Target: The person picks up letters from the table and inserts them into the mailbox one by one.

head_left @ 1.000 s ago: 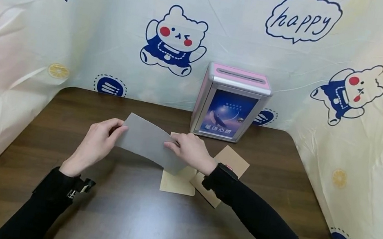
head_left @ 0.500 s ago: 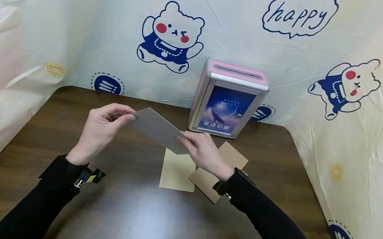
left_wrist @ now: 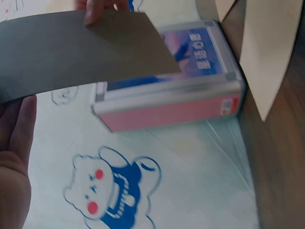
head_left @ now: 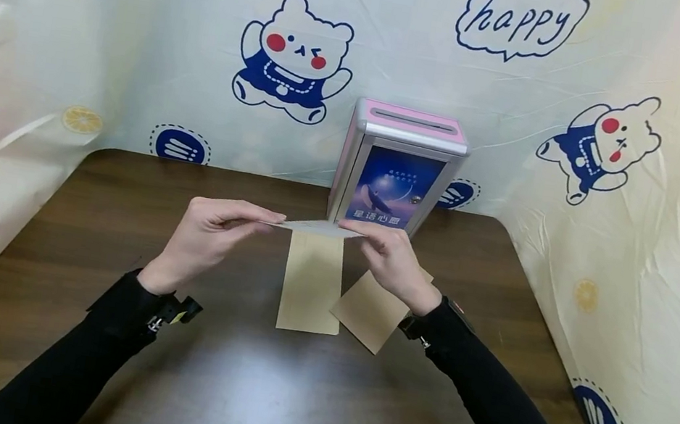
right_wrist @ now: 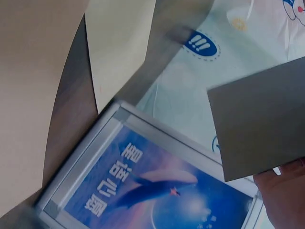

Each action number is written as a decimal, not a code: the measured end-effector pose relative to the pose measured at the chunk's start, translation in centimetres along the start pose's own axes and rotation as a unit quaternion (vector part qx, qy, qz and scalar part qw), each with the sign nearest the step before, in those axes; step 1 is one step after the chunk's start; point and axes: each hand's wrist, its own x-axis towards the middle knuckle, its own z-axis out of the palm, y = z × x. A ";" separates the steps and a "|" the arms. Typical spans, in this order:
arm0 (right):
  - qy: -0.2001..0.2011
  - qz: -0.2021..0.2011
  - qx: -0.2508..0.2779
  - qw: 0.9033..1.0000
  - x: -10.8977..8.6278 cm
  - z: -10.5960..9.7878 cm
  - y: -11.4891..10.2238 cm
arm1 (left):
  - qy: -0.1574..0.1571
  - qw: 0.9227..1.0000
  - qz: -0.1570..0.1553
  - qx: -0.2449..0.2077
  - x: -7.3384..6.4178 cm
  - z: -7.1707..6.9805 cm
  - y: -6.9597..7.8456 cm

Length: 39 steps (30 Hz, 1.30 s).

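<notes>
A thin grey card [head_left: 313, 226] is held nearly edge-on above the table in the head view, with one end in each hand. My left hand [head_left: 204, 239] pinches its left end between thumb and fingers, and my right hand [head_left: 395, 260] pinches the right end. The card's flat grey face [left_wrist: 81, 52] shows in the left wrist view. Behind it stands a pink and silver box [head_left: 399, 188] with a slot in its top and a blue picture on its front. Below the hands lie a cream paper rectangle [head_left: 312, 288] and a brown one [head_left: 369, 313], partly behind my right hand.
The dark wooden table [head_left: 258, 405] ends at the back against a pale patterned cloth [head_left: 184, 20], which rises on the left, back and right. The box stands by the table's back edge, just beyond the hands.
The grey card has been raised and levelled from a tilted pose, its face turning out of view. Both hands have shifted to stand at nearly equal height, uncovering more of the cream paper.
</notes>
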 end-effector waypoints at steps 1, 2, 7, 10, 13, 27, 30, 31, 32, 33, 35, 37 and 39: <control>0.012 -0.009 -0.005 1.000 0.0 -0.2 0.0 | -0.013 1.000 0.015 -0.008 0.2 0.2 0.2; 0.023 -0.018 -0.010 1.000 0.0 -0.4 0.0 | -0.024 0.999 0.027 -0.016 0.4 0.4 0.5; 0.067 -0.063 -0.004 0.996 0.5 -1.3 -0.6 | -0.051 0.995 0.076 -0.046 1.0 1.1 1.5; 0.086 -0.071 0.003 0.994 0.9 -2.3 -1.1 | -0.063 0.992 0.093 -0.053 1.4 1.4 2.0; 0.101 -0.076 0.005 0.992 1.3 -3.6 -1.4 | -0.082 0.989 0.117 -0.033 2.4 1.8 2.6; 0.152 -0.030 0.083 0.984 5.2 -10.1 -1.9 | -0.042 0.983 0.179 0.010 11.6 3.6 5.7; 0.169 -0.011 0.087 0.982 6.6 -10.9 -1.6 | -0.027 0.986 0.166 0.024 13.7 3.8 6.2; 0.174 -0.001 0.096 0.980 7.0 -11.1 -1.5 | -0.026 0.986 0.158 0.033 14.4 3.8 6.3; 0.179 0.009 0.100 0.979 7.4 -11.4 -1.4 | -0.027 0.987 0.153 0.042 15.0 3.9 6.4; 0.184 0.021 0.102 0.977 7.8 -11.7 -1.3 | -0.028 0.988 0.146 0.050 15.6 4.0 6.4; 0.189 0.047 0.103 0.975 8.7 -12.3 -1.0 | -0.035 0.987 0.136 0.072 16.9 4.1 6.2; 0.192 0.078 0.114 0.972 9.5 -12.9 -0.7 | -0.037 0.987 0.129 0.090 18.2 4.3 6.1; 0.192 0.105 0.127 0.968 10.3 -13.4 -0.3 | -0.039 0.987 0.121 0.101 19.4 4.5 5.8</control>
